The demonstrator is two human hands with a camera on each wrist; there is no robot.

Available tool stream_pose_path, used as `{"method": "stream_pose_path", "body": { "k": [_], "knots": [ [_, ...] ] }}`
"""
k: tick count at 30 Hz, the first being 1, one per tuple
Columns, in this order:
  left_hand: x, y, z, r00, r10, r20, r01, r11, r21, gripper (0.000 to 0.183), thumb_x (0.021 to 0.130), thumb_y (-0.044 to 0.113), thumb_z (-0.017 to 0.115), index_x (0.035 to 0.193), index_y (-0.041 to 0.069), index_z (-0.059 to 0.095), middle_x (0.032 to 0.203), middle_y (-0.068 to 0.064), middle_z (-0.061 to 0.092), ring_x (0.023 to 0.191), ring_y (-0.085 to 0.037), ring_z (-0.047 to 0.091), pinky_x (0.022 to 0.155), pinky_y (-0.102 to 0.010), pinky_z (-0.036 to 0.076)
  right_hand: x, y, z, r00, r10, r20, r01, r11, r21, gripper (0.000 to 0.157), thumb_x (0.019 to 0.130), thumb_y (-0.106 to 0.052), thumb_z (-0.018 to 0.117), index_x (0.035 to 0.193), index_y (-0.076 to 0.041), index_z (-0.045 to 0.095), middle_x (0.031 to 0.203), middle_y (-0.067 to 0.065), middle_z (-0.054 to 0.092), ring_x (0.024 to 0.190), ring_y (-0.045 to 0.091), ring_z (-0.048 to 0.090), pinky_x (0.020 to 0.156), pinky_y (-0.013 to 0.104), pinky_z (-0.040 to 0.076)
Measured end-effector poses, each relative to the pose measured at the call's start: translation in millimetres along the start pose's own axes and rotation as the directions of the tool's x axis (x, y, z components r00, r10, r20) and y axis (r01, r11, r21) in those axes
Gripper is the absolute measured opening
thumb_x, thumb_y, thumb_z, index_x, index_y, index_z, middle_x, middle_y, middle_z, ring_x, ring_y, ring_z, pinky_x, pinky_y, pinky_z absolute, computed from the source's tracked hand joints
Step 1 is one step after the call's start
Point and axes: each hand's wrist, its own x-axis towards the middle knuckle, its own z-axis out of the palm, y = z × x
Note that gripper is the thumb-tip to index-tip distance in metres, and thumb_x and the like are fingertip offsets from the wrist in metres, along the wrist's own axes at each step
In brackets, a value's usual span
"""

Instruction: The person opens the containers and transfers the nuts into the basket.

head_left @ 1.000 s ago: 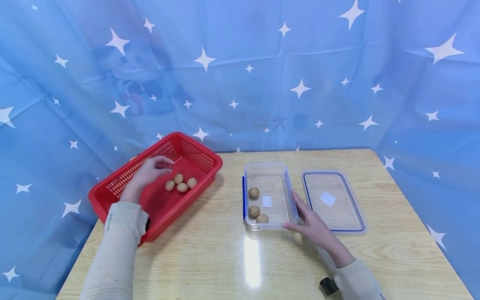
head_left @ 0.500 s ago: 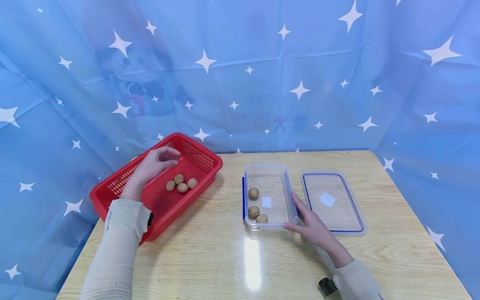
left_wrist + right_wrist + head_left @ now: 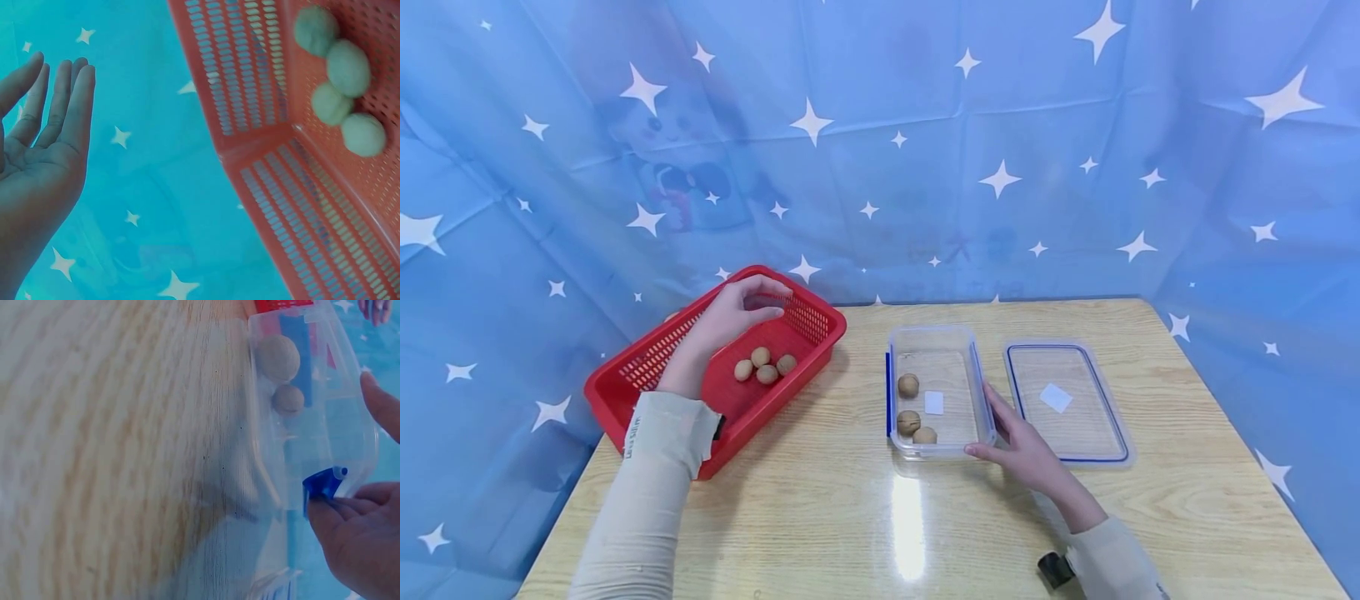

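Note:
My left hand (image 3: 733, 312) is raised over the red plastic basket (image 3: 767, 408), fingers bent loosely and thumb apart. In the left wrist view its palm faces the camera with nothing in it. Several walnuts (image 3: 767, 374) lie grouped on the basket floor below and right of the hand. On the table, a clear food container (image 3: 958, 360) with blue latches holds walnuts (image 3: 908, 385) along its left side and front. My right hand (image 3: 1026, 450) grips its front right corner, thumb at the front, fingers along the right wall near a blue latch (image 3: 325, 482).
The container's clear lid (image 3: 1086, 425), with a blue seal, lies flat on the table to the right. A blue starry cloth (image 3: 880, 150) hangs behind the wooden table (image 3: 805, 525).
My left hand has risen and moved to the right and away, over the basket's far part. The right hand, the container and the walnuts have stayed in place.

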Motion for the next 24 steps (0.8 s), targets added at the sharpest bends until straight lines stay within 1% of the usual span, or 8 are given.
{"method": "stream_pose_path", "body": {
  "k": [3, 9, 13, 17, 20, 24],
  "knots": [
    [4.4, 7.4, 5.4, 0.998, 0.05, 0.026, -0.051, 0.999, 0.013, 0.037, 0.096, 0.018, 0.066, 0.131, 0.01, 0.059, 0.134, -0.014, 0.058, 0.121, -0.028, 0.062, 0.097, -0.034, 0.056, -0.3, 0.4, 0.1, 1.0, 0.002, 0.0, -0.002, 1.0, 0.004, 0.098, 0.09, -0.022, 0.074, 0.158, 0.002, 0.008, 0.161, 0.035, 0.007, 0.143, 0.057, 0.023, 0.112, 0.058, 0.029],
    [9.5, 19.0, 18.0, 0.995, 0.075, 0.062, -0.076, 0.997, 0.003, 0.038, 0.095, 0.014, 0.066, 0.132, 0.011, 0.058, 0.135, -0.015, 0.059, 0.121, -0.028, 0.061, 0.103, -0.044, 0.052, 0.0, 1.2, 0.3, 1.0, 0.004, 0.0, -0.004, 1.0, 0.015, 0.098, 0.09, -0.023, 0.074, 0.158, 0.003, 0.008, 0.161, 0.035, 0.007, 0.144, 0.057, 0.022, 0.112, 0.058, 0.028],
    [13.2, 25.2, 29.1, 0.991, 0.098, 0.089, -0.098, 0.995, -0.009, 0.039, 0.095, 0.012, 0.065, 0.134, 0.008, 0.057, 0.135, -0.014, 0.059, 0.124, -0.032, 0.06, 0.106, -0.046, 0.05, 0.8, 2.4, 0.8, 1.0, 0.01, 0.003, -0.01, 1.0, 0.018, 0.099, 0.09, -0.023, 0.074, 0.158, 0.002, 0.008, 0.162, 0.034, 0.006, 0.145, 0.056, 0.022, 0.113, 0.056, 0.028],
    [15.4, 32.1, 43.0, 0.989, 0.101, 0.105, -0.101, 0.995, -0.003, 0.043, 0.092, 0.014, 0.07, 0.133, 0.012, 0.057, 0.134, -0.011, 0.061, 0.124, -0.031, 0.06, 0.102, -0.046, 0.053, 1.4, 4.4, 1.4, 1.0, 0.006, 0.003, -0.006, 1.0, 0.013, 0.098, 0.09, -0.023, 0.074, 0.158, 0.001, 0.008, 0.162, 0.034, 0.007, 0.145, 0.056, 0.022, 0.113, 0.055, 0.028],
    [17.6, 35.1, 55.2, 0.989, 0.094, 0.113, -0.094, 0.996, -0.006, 0.043, 0.091, 0.017, 0.072, 0.131, 0.015, 0.058, 0.132, -0.009, 0.062, 0.121, -0.026, 0.062, 0.099, -0.044, 0.055, 1.4, 5.2, 1.3, 1.0, 0.001, 0.005, -0.001, 1.0, 0.01, 0.098, 0.09, -0.022, 0.074, 0.158, 0.002, 0.008, 0.162, 0.034, 0.007, 0.144, 0.056, 0.022, 0.113, 0.055, 0.029],
    [21.6, 35.5, 72.3, 0.983, 0.123, 0.138, -0.115, 0.991, -0.062, 0.039, 0.092, 0.015, 0.071, 0.129, 0.013, 0.06, 0.131, -0.011, 0.062, 0.12, -0.026, 0.063, 0.099, -0.042, 0.055, 1.1, 4.8, 0.8, 1.0, -0.004, 0.008, 0.004, 1.0, 0.013, 0.098, 0.09, -0.022, 0.074, 0.158, 0.002, 0.008, 0.161, 0.035, 0.007, 0.144, 0.057, 0.022, 0.112, 0.057, 0.029]
  ]
}}
